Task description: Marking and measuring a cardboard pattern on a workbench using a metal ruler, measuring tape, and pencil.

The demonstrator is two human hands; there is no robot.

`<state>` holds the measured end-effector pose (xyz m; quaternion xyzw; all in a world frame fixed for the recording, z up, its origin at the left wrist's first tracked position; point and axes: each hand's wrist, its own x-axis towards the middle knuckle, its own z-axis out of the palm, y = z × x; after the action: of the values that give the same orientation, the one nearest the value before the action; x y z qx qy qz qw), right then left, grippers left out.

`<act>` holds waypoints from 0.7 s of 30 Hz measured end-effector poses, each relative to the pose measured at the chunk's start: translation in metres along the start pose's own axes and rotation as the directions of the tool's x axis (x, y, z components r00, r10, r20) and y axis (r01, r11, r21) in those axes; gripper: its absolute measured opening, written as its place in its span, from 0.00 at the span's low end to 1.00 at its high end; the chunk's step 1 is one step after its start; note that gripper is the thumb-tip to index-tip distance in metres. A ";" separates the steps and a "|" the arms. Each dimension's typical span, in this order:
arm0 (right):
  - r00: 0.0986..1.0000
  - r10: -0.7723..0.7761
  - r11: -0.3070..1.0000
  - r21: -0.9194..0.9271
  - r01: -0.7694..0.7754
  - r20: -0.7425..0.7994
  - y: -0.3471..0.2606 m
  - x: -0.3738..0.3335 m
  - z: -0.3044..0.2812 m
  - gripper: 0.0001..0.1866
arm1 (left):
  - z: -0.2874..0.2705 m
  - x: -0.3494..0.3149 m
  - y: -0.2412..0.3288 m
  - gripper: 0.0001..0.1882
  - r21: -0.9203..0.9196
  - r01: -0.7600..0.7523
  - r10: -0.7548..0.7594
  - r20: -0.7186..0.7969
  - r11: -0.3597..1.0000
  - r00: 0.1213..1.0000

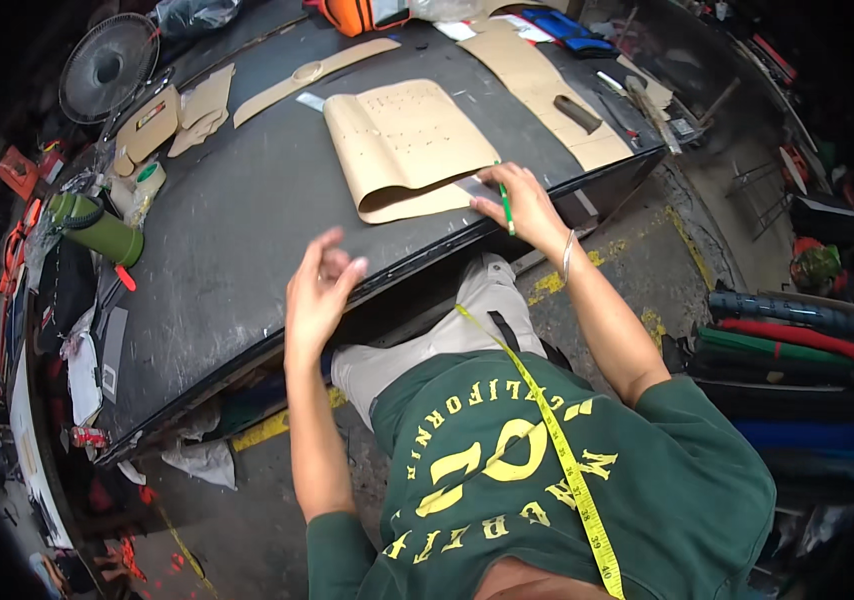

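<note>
A green pencil (506,205) is pinched in my right hand (522,203) at the table's near edge. Beside those fingers, a greyish flat strip (471,186) pokes out at the corner of a sheet of brown paper (412,135); whether I grip it too is unclear. The paper is folded over, its near side curling up in a loop, with small dark marks on top. My left hand (322,290) hovers at the table edge, left of the paper, thumb apart from loosely bent fingers and nothing in it. A yellow tape measure (557,440) hangs down over my green shirt.
The dark table (237,230) bears brown card pieces (317,75), a long brown strip (537,90) with a dark curved piece (578,114), and a green flask (97,228) at the left. A fan (109,68) stands far left. Fabric rolls (797,340) lie at right.
</note>
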<state>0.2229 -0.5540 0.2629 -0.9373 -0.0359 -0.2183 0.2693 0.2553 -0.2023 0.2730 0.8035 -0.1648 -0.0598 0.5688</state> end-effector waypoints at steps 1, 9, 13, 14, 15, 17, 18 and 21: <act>0.999 0.036 0.997 -0.071 -0.035 0.009 0.002 -0.008 -0.001 0.23 | 0.014 0.021 0.010 0.40 0.151 -0.034 0.046 -0.077 0.988 0.996; 0.998 0.046 0.994 -0.097 -0.043 0.032 -0.007 -0.039 0.004 0.20 | 0.052 0.115 -0.003 0.51 0.638 -0.207 0.379 -0.144 0.742 0.914; 0.995 0.077 0.997 0.010 -0.078 0.061 -0.006 -0.052 -0.010 0.19 | 0.061 0.123 0.039 0.41 0.876 -0.261 0.549 -0.006 0.406 0.836; 0.991 0.096 0.993 0.054 -0.101 0.089 -0.007 -0.054 -0.014 0.18 | 0.063 0.130 0.044 0.34 0.877 -0.337 0.589 0.079 0.343 0.804; 0.988 0.112 0.992 0.049 -0.118 0.106 -0.010 -0.055 -0.015 0.18 | 0.066 0.137 0.047 0.28 0.868 -0.414 0.622 0.167 0.275 0.765; 0.984 0.127 0.988 0.076 -0.137 0.124 -0.014 -0.056 -0.014 0.18 | 0.077 0.150 0.053 0.23 0.888 -0.420 0.609 0.229 0.189 0.760; 0.981 0.137 0.985 0.090 -0.151 0.140 -0.017 -0.057 -0.014 0.18 | 0.085 0.154 0.055 0.19 0.899 -0.425 0.598 0.282 0.109 0.750; 0.986 0.121 0.984 0.115 -0.134 0.111 -0.029 -0.057 -0.012 0.21 | 0.110 0.166 0.052 0.13 0.865 -0.501 0.541 0.405 0.035 0.737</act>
<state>0.1616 -0.5324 0.2620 -0.9294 -0.0029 -0.1490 0.3376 0.3697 -0.3717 0.2987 0.8564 -0.4352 0.2743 -0.0427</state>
